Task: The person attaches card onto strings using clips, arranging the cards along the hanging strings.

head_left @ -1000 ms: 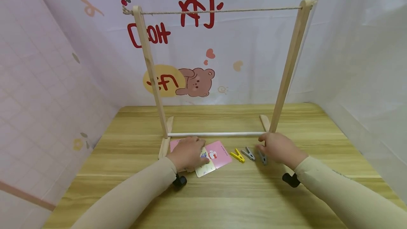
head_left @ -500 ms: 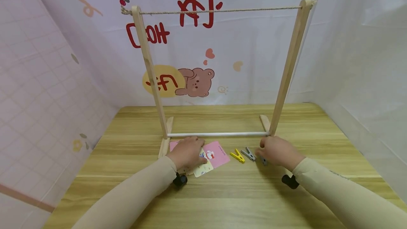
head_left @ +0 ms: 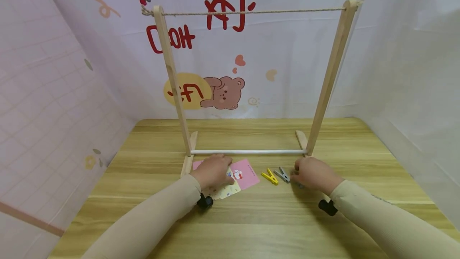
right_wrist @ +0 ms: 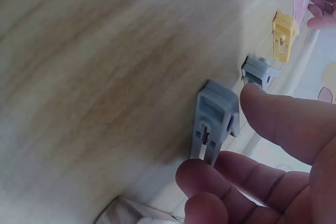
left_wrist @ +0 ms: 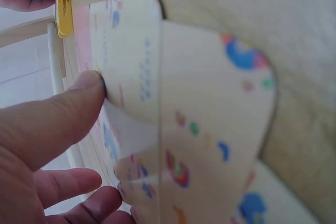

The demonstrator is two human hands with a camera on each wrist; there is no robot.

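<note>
My left hand (head_left: pixel 213 173) lies over several overlapping cards. In the left wrist view its thumb (left_wrist: pixel 86 90) touches a cream card (left_wrist: pixel 123 51), and its other fingers are loosely bent along the cards' edge. A pink card (head_left: pixel 245 174) shows to its right. My right hand (head_left: pixel 316 175) is at a grey clothespin (right_wrist: pixel 212 121), mostly hidden in the head view. In the right wrist view a fingertip touches the clothespin's lower end, while the thumb stands beside its upper part. Another grey clothespin (head_left: pixel 282 175) and a yellow clothespin (head_left: pixel 270 176) lie to the left.
Behind the hands stands a wooden frame (head_left: pixel 327 87) with a twine line (head_left: pixel 251 12) across its top and a white rod (head_left: pixel 248 152) low down. The wooden table (head_left: pixel 244 231) meets printed cloth walls (head_left: pixel 294 63) on the sides and back.
My right hand has lowered slightly over the rightmost grey clothespin, covering more of it. The cards under my left hand have shifted a little to the left.
</note>
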